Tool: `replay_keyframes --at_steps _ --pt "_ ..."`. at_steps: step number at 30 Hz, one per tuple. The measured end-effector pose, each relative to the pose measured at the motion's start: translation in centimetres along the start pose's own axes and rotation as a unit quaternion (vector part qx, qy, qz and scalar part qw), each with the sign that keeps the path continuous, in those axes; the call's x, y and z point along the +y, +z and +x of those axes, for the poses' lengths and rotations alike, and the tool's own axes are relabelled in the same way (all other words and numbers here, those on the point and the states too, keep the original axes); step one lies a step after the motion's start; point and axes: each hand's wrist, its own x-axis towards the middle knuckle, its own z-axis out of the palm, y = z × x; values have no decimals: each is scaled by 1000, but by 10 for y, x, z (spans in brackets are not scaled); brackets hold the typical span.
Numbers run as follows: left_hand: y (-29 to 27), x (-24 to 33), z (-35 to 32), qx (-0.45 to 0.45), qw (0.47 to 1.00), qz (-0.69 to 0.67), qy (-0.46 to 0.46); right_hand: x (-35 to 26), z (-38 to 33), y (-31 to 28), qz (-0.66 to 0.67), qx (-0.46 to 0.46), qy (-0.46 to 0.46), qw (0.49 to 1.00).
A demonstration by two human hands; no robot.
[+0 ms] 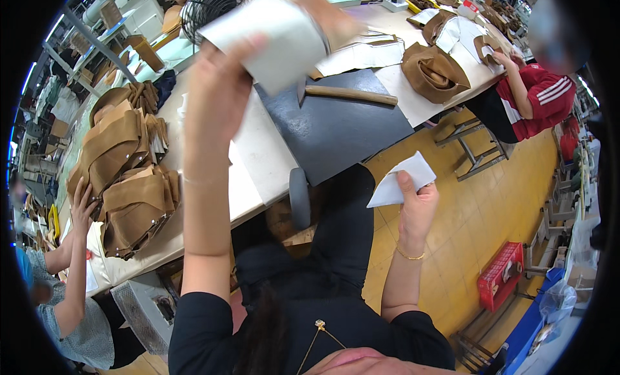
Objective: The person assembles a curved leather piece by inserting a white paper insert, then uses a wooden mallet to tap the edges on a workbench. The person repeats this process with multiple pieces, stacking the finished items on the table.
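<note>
My left hand point(223, 94) is raised over the table, its fingers closed on a white-faced panel point(278, 42). Motion smears this panel, and a brown part shows at its far right end. Out over the floor on the right, my right hand point(416, 204) pinches a small white piece point(403, 181) between thumb and fingers; whether it is cloth or paper I cannot tell. Beneath the raised panel lies a dark board point(349, 136) on the table. A hammer point(352, 94) with a wooden handle rests on that board.
Stacked brown pieces point(123, 187) cover the left of the table point(258, 162), beside a co-worker's hand point(81, 204). A brown rolled bundle point(436, 74) lies to the right, near another person in a red shirt point(542, 94). A black wire fan point(210, 16) stands behind. A red crate point(500, 275) sits lower right.
</note>
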Motion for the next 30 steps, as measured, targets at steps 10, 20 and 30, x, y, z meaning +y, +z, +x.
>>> replay_keyframes --at_steps 10,20,30 --pt "-26 -117 -140 -31 936 20 -351 5 -16 58 -258 -125 -29 958" --pt "-38 -119 -150 -78 939 -46 -332 -5 -17 65 -358 -168 -44 917" --pt "-21 -105 -144 -60 938 -30 -341 2 -17 62 -339 -163 -47 925"
